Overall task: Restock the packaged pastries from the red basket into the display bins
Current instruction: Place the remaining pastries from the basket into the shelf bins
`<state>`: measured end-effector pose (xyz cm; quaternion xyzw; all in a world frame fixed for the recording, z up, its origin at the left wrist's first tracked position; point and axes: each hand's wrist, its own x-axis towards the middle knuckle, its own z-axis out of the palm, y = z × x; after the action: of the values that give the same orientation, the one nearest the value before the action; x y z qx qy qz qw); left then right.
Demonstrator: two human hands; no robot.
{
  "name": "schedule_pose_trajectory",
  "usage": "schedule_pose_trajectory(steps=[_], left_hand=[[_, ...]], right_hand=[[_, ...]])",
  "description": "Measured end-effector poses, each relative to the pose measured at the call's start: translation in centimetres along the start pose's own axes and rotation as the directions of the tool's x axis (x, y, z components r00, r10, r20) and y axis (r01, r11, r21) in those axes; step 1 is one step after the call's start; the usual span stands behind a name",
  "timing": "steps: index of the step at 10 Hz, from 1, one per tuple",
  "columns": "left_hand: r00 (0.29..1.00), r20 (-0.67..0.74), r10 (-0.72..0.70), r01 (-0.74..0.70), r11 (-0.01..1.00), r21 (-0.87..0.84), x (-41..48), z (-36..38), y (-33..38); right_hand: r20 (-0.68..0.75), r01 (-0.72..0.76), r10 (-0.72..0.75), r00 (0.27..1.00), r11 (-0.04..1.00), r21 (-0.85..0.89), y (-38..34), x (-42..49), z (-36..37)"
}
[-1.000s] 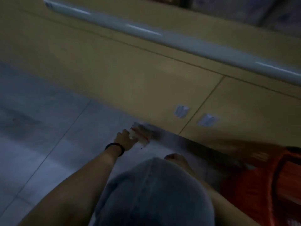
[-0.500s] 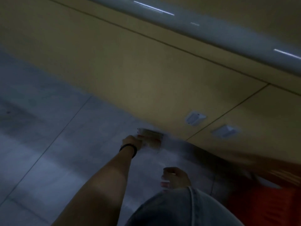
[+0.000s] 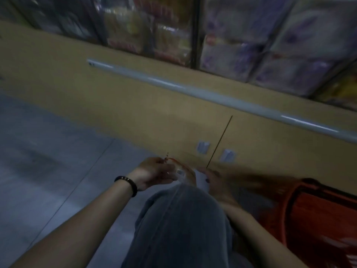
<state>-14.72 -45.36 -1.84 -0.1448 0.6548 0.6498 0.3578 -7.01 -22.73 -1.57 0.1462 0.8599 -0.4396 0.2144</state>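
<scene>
Red-orange trim marks the small clear-wrapped pastry packet (image 3: 185,174) that we hold between both hands, low in front of our bent knee in grey denim (image 3: 183,225). Our left hand (image 3: 154,173), with a black beaded bracelet (image 3: 126,185) on its wrist, has its fingers curled round the packet's left end and pinches it. Our right hand (image 3: 214,180) grips the whiter right end with the thumb laid on the wrapper, though blur softens the fingers there. The packet hangs in the air just above the knee, near the foot of the tan wooden cabinet front (image 3: 135,113) and well below the shelves. On that cabinet we see a thin dark seam (image 3: 220,140) with two small white clips (image 3: 202,147) beside it, one on each side, and a long pale grey rail (image 3: 193,91) running along its upper part. Above the rail stand the display bins (image 3: 195,31), parted by dark uprights: purple-and-white packs (image 3: 241,55) fill the right ones and red-and-yellow packs (image 3: 135,35) the middle, all too blurred to read. At our right the red plastic basket (image 3: 287,213) stands on the grey tiled floor (image 3: 48,161), just beside our right forearm; what lies in it is too dim to make out.
</scene>
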Motion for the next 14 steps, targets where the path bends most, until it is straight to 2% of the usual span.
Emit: schedule_pose_trajectory(steps=[1,2,3,4,5,6,7,8,9,10,11,12,13,14], left_hand=[[0.996,0.071,0.054,-0.045,0.992,-0.122,-5.2,2.4,3.6],[0.986,0.107,0.125,-0.112,0.986,-0.124,-9.8,4.9,6.7],[0.963,0.126,0.238,-0.249,0.965,0.078,-14.2,6.9,9.4],[0.921,0.167,0.352,-0.387,0.874,0.293,-18.4,8.2,12.3],[0.855,0.248,0.455,-0.516,0.710,0.478,-21.6,9.0,15.4],[0.760,0.274,0.590,-0.617,0.520,0.591,-24.6,9.8,18.4],[0.687,0.288,0.667,-0.688,0.469,0.554,-27.3,10.9,21.2],[0.660,0.282,0.696,-0.731,0.511,0.452,-29.5,12.2,23.6],[0.681,0.330,0.654,-0.732,0.618,0.286,-30.9,12.9,25.2],[0.631,0.363,0.686,-0.774,0.586,0.238,-31.3,13.9,26.7],[0.650,0.266,0.712,-0.742,0.670,0.020,-30.5,15.2,28.6],[0.680,0.227,0.698,-0.714,0.700,-0.010,-30.3,15.8,30.8],[0.646,0.219,0.731,-0.763,0.608,0.221,-30.3,15.6,33.7],[0.581,0.253,0.774,-0.784,0.449,0.428,-30.0,15.8,36.9]], right_hand=[[-0.035,0.225,-0.228,0.973,0.972,-0.072,-1.9,-4.6,-2.3],[-0.172,0.374,-0.393,0.903,0.917,-0.136,-3.1,-7.8,-4.9],[-0.348,0.487,-0.480,0.805,0.870,-0.073,-4.0,-10.5,-8.2],[-0.381,0.550,-0.519,0.765,0.835,-0.034,-5.8,-14.0,-11.9],[-0.380,0.587,-0.528,0.759,0.808,0.051,-7.9,-17.0,-15.1],[-0.369,0.611,-0.538,0.758,0.783,0.115,-9.9,-19.5,-17.9],[-0.365,0.627,-0.540,0.758,0.756,0.185,-12.0,-21.7,-20.2],[-0.387,0.645,-0.543,0.745,0.733,0.215,-14.2,-23.6,-22.0],[-0.445,0.678,-0.530,0.722,0.671,0.301,-16.1,-24.8,-23.7],[-0.513,0.702,-0.487,0.707,0.574,0.422,-17.9,-25.3,-25.1],[-0.449,0.652,-0.476,0.756,0.489,0.579,-19.5,-25.3,-25.5],[-0.309,0.496,-0.426,0.850,0.453,0.740,-20.6,-25.2,-25.5],[-0.400,0.555,-0.405,0.822,0.726,0.405,-21.4,-25.2,-26.7],[-0.535,0.600,-0.430,0.727,0.777,0.191,-23.3,-25.8,-28.8]])
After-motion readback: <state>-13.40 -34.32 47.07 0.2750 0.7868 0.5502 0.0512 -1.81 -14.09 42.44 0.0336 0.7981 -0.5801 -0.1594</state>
